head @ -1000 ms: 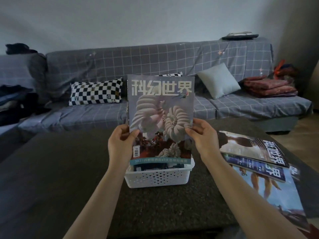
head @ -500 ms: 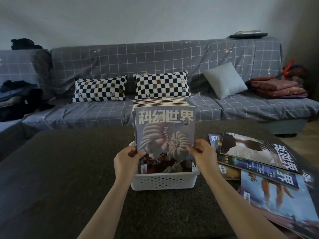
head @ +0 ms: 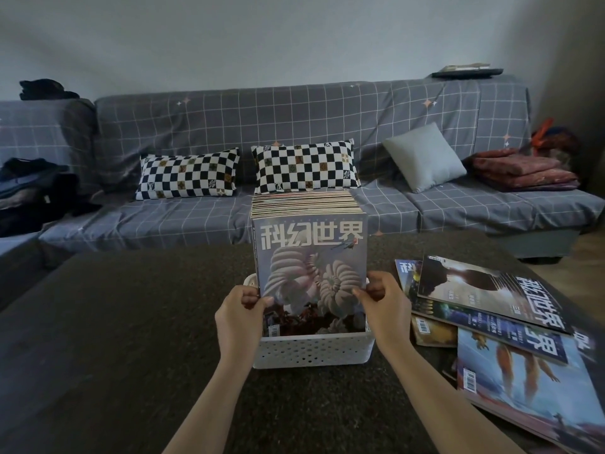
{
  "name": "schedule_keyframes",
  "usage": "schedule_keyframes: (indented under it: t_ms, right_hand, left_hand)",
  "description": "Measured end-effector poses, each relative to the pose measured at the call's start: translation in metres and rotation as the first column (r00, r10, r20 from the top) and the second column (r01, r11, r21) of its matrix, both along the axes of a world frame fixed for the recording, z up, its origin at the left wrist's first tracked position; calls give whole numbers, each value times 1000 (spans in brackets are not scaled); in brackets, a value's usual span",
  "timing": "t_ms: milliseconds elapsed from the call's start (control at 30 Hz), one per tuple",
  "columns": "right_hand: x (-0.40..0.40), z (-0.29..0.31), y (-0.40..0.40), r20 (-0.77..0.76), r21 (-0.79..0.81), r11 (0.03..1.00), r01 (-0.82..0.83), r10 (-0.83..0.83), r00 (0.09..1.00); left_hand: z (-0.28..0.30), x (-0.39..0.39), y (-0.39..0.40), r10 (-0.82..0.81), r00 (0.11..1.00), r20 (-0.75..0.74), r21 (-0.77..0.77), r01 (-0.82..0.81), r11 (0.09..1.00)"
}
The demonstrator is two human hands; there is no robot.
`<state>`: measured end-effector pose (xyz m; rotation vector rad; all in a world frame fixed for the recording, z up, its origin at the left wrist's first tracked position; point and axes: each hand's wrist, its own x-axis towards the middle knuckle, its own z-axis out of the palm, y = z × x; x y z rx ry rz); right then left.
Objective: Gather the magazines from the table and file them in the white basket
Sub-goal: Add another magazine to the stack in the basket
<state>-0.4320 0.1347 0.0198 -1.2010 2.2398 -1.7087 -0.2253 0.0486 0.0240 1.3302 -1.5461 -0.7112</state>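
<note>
A white perforated basket (head: 314, 350) stands on the dark table (head: 114, 322) in front of me. It holds a row of upright magazines (head: 306, 203). The front magazine (head: 311, 257), with pale spiral shapes on its cover, stands in the basket's near end. My left hand (head: 240, 314) pinches its left edge and my right hand (head: 384, 306) pinches its right edge. Several more magazines (head: 491, 309) lie fanned out flat on the table to the right of the basket.
A grey checked sofa (head: 294, 126) runs behind the table, with two checkered pillows (head: 188, 173), a grey cushion (head: 424, 157) and folded red blankets (head: 523, 172). Dark clothes (head: 29, 188) lie at its left end.
Both hands have lowered the spiral-cover magazine from in front of my view down into the near end of the basket, in front of the other upright magazines.
</note>
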Motion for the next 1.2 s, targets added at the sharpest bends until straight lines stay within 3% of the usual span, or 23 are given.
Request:
schedule_keyframes:
  t_ms: [567, 833, 1200]
  right_hand:
    - [-1, -5, -3, -139, -71, 997, -12, 2, 990]
    - [9, -4, -8, -133, 72, 997, -24, 33, 991]
    - [5, -5, -7, -201, 115, 993, -21, 44, 979]
  left_hand:
    - [-12, 0, -6, 33, 999, 4, -86, -33, 996]
    - [-14, -1, -5, -11, 992, 128, -78, 21, 997]
    - [-8, -4, -3, 9, 994, 105, -47, -4, 999]
